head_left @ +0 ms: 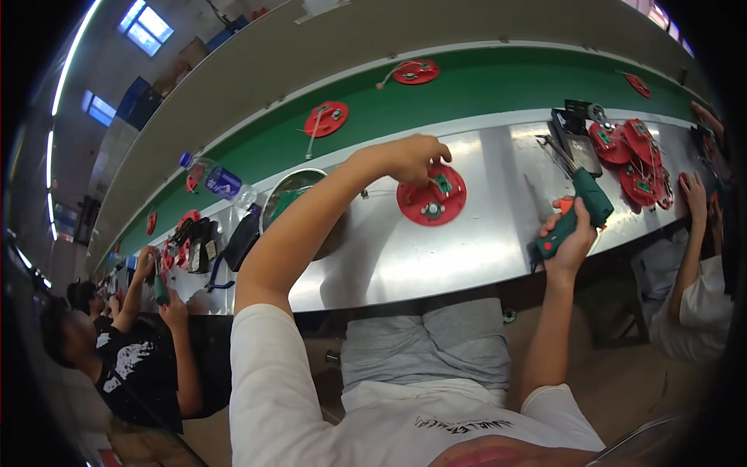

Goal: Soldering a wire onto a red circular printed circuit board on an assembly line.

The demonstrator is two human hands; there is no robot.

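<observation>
A red round plate lies on the metal bench in front of me, with a small green circuit board and a round silver part on it. Over its upper left edge reaches my left hand, fingers curled down beside the board. Whatever its fingertips pinch is hidden or too small to make out. Off to the right, my right hand is wrapped round a green electric screwdriver. Its front end points up and away from me, above the bench and apart from the plate.
Left of the plate stand a round bowl with green boards and a tilted plastic bottle. A pile of red plates and a black box sit at right. More plates lie on the green strip. Co-workers sit on both sides.
</observation>
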